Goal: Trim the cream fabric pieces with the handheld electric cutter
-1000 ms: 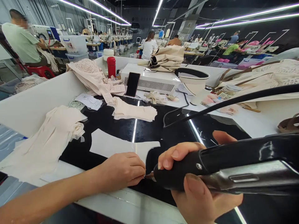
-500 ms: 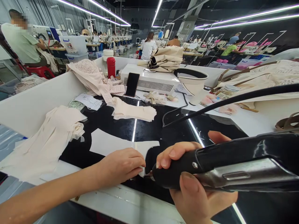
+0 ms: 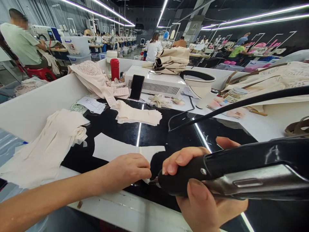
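head view: the white piece (image 3: pixel 120 149) is lying at eight o'clock; at seven, the left hand (image 3: pixel 127 170) is covering its near end, probably steadying it; whether it's pinching, i cannot tell. at five, the right hand (image 3: pixel 205 206) is firmly encircling the black tool (image 3: pixel 231 161), seemingly for control.

The left hand (image 3: pixel 126 170) covers the near edge of the flat white piece (image 3: pixel 108 146), hiding whether its fingertips pinch or press there, and the thin tip of the black handheld tool (image 3: pixel 231 164) beside them is too small to make out. The tool's grip hides part of the right hand (image 3: pixel 205 206), while its rear end and a thick black cable (image 3: pixel 236 104) leave at the right edge. Distant sewing machines (image 3: pixel 118 37) are too tiny to tell apart.
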A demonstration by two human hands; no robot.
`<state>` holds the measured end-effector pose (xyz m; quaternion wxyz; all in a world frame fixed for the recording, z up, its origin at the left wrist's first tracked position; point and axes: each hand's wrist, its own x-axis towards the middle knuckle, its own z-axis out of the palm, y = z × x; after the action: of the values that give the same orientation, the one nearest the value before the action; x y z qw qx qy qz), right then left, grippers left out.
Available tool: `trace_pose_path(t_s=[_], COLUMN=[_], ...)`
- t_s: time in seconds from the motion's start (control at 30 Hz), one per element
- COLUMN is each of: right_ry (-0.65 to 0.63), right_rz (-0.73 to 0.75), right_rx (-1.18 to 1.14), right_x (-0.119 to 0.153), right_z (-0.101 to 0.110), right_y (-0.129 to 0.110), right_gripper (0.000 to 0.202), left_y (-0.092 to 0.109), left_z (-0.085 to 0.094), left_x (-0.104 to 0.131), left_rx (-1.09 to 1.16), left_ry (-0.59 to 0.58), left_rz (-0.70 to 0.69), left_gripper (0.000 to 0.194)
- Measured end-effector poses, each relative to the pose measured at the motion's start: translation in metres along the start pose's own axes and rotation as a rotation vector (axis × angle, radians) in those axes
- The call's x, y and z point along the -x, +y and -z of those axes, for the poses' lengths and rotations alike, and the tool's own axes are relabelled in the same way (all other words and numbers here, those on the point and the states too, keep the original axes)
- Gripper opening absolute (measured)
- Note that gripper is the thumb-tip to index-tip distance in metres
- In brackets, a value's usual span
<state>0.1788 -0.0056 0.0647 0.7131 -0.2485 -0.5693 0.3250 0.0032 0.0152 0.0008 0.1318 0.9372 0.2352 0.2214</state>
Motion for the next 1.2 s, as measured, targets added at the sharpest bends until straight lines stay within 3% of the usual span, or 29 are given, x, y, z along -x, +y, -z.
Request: trace_pose_path(t_s=[0.33,1.2], right_ry=[0.020,0.028], right_rz=[-0.017,-0.011], right_rx=[-0.069,-0.094], right_x=[-0.001,-0.001], right_z=[-0.002,-0.005], right_y=[-0.001,-0.001], right_gripper=[0.050,0.049], left_y=[-0.002,-0.006], left_z=[0.012,0.008], left_x=[0.007,0.014], left_rx=[0.020,-0.029], left_ry=[-0.014,0.078], left_rz=[-0.089,-0.148], left_gripper=[0.023,0.027])
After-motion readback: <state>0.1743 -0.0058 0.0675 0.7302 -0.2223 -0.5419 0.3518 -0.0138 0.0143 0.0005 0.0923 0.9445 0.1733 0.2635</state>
